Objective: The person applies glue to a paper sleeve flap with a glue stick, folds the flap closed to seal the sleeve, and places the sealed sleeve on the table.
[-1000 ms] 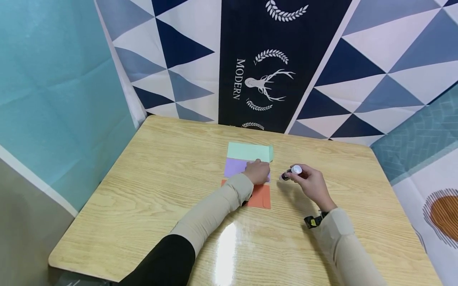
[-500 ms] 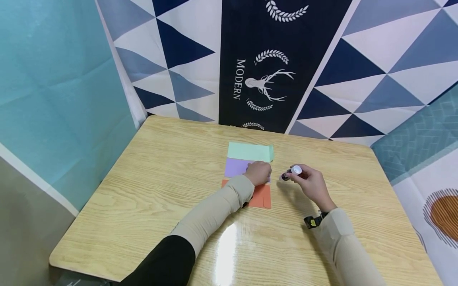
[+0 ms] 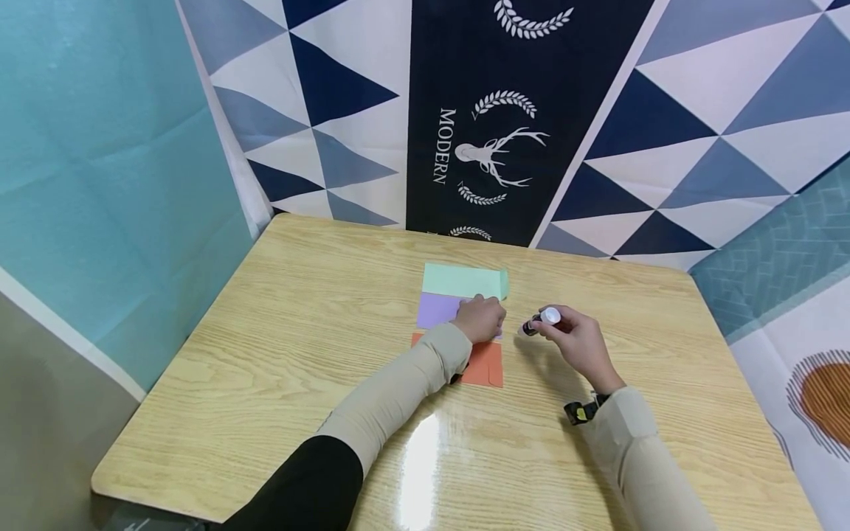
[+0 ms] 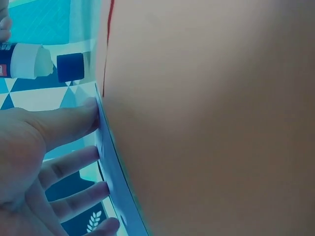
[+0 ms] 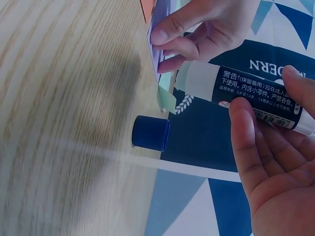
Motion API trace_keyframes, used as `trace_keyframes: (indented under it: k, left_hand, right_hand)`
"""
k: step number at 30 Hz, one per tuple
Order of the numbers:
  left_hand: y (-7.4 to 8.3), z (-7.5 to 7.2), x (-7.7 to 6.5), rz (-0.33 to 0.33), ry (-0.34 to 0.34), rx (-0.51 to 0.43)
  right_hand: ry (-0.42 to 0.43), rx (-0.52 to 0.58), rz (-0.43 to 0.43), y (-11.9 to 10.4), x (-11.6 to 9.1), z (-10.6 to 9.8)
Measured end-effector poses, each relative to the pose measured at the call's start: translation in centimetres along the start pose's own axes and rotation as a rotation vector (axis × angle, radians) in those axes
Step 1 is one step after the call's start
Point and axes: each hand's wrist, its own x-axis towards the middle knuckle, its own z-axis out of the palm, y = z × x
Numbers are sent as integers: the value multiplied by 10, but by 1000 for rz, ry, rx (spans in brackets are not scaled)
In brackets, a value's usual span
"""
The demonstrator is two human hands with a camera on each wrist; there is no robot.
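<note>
A person's right hand (image 3: pixel 581 346) pinches a glue stick (image 5: pixel 253 91) between thumb and fingers, held tilted above the worktop (image 3: pixel 265 369), at 3 o'clock from a purple paper (image 3: pixel 438 310). The stick should be light, stiff and smooth, best gripped around its labelled middle; its tip is probably soft and tacky. It has a white barrel, a dark label with white print and a pale, bare tip; its blue cap (image 5: pixel 151 132) stands apart. The left hand (image 3: pixel 479 318) presses extended fingers on the purple paper, likely thin and easily creased. Green paper (image 3: pixel 461 280) lies at 12 o'clock, orange paper (image 3: pixel 485 365) at 6.
</note>
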Motion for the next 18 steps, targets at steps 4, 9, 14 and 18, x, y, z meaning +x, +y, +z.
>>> trace_keyframes:
  k: [4,9,14,18]
  left_hand:
    - [1,3,2,2,16,48]
    - [-1,8,6,-1,19,53]
    - [-4,9,6,27,-11,50]
    - [-7,9,6,59,-52,67]
  right_hand:
    - [0,0,-4,0,1,1]
    - [-1,3,-10,1,0,2]
    - [-3,4,0,2,0,3]
    - [-4,7,7,2,0,3]
